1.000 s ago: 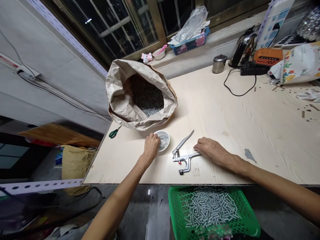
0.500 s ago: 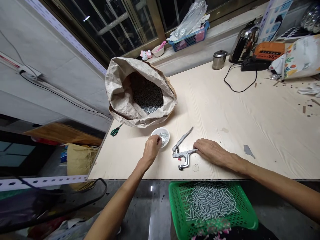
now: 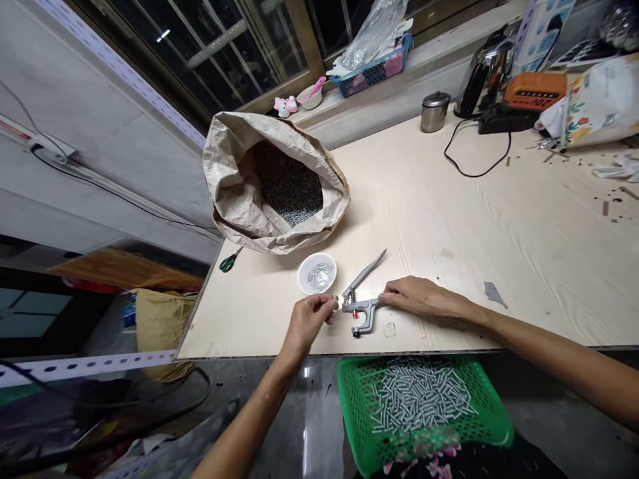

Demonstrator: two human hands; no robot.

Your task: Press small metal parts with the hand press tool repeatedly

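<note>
My left hand [image 3: 310, 318] is pinched on a small metal piece, held just left of the head of the grey hand press pliers [image 3: 360, 297] lying on the pale wooden table [image 3: 449, 226]. My right hand [image 3: 417, 297] rests flat over the pliers' lower handle, fingers closed on it; the upper handle sticks up and away. A small white bowl [image 3: 317, 273] with several small metal pieces sits just beyond my left hand.
A large open paper sack [image 3: 269, 183] of small metal parts stands behind the bowl. Green-handled scissors [image 3: 228, 262] lie at the table's left edge. A green basket [image 3: 424, 406] of silver tubes sits below the front edge. A kettle [image 3: 486, 70], tin and cable occupy the far right.
My left hand left the white bowl and came toward me and right to the pliers' head, pinching a small piece. My right hand shifted slightly left along the handle.
</note>
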